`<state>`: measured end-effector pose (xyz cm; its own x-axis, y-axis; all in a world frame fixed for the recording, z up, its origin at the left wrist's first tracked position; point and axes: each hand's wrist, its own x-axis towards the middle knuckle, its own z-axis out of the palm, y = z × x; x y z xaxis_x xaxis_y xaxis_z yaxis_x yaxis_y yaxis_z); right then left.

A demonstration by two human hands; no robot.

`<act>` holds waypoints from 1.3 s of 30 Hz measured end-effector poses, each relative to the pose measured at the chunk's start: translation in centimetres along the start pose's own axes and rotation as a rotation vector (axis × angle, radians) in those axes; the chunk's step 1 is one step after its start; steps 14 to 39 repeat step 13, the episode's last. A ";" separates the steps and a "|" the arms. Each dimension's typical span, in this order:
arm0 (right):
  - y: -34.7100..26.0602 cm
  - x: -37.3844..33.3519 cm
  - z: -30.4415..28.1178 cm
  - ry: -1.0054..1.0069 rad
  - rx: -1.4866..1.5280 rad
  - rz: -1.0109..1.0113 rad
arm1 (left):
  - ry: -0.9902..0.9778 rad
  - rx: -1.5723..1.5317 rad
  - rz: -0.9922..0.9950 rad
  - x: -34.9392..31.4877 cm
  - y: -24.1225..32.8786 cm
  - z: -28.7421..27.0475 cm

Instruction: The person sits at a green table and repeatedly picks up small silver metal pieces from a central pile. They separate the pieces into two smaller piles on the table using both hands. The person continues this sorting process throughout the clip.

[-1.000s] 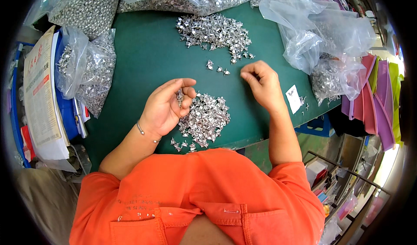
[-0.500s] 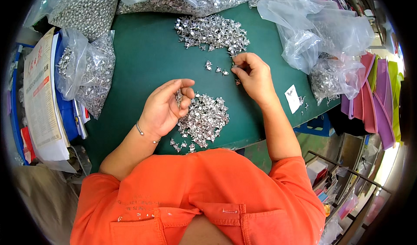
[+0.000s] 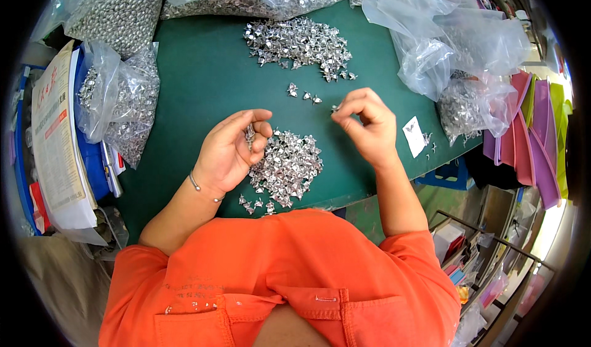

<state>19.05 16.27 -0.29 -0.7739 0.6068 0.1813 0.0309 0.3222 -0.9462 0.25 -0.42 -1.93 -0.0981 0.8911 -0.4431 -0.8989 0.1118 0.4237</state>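
My left hand (image 3: 229, 149) is curled palm-up beside the near heap of small silvery metal pieces (image 3: 287, 169), its fingers round a few such metal pieces (image 3: 249, 136). Between thumb and fingertips, my right hand (image 3: 369, 125) pinches one small metal piece (image 3: 335, 108), held above the table right of centre. A far heap of the same pieces (image 3: 298, 44) spreads across the green tabletop (image 3: 203, 70). Between the two heaps lie a few loose pieces (image 3: 307, 97). Others rest at the near heap's lower left.
Clear plastic bags of metal parts (image 3: 126, 94) line the left and back; another bag (image 3: 465, 110) sits at the right edge. A white paper slip (image 3: 414, 138) lies right of my right forearm. Newspapers (image 3: 61, 137) stand at left. Coloured strips (image 3: 523, 131) hang beyond the table.
My right hand has drawn back slightly from the far heap, down toward me, with a small metal piece in its fingertips. My left hand has hardly moved.
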 end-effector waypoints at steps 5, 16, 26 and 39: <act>-1.0 0.6 0.3 -0.113 -0.343 -0.103 | 0.010 -0.006 -0.004 -0.1 0.0 0.0; 1.8 1.8 1.5 -0.013 -0.571 -0.121 | -0.025 -0.011 0.010 -0.1 0.1 -0.1; 1.8 1.8 1.5 -0.013 -0.571 -0.121 | -0.025 -0.011 0.010 -0.1 0.1 -0.1; 1.8 1.8 1.5 -0.013 -0.571 -0.121 | -0.025 -0.011 0.010 -0.1 0.1 -0.1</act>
